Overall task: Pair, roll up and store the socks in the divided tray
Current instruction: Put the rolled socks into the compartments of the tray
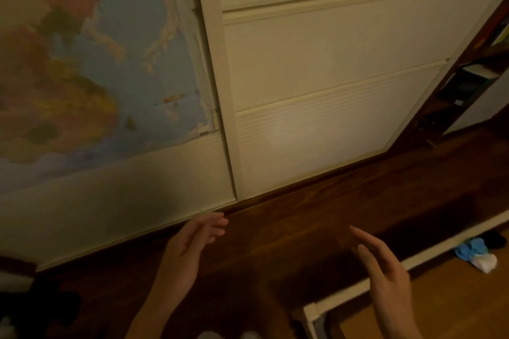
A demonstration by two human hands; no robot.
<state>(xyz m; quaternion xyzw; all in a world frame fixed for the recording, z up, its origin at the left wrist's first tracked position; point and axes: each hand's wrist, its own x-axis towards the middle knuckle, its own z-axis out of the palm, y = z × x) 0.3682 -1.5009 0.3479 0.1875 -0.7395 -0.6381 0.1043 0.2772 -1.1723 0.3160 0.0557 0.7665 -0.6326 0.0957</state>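
1. Head view: left hand (pixel 190 245) and right hand (pixel 385 270) hover over the dark brown wooden desk (pixel 316 223), both grips wide, holding nothing.
2. Right of the right hand, well apart, one light blue sock (pixel 472 248) and one white sock (pixel 486 263) lie on the floor.

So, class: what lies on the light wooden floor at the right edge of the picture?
On the floor lies a small heap of socks: blue, white and a dark one behind. Anything beneath the heap is covered. Both hands, left and right, are empty.

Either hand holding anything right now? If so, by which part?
Nothing held. Left hand and right hand are both open and empty above the dark floor.
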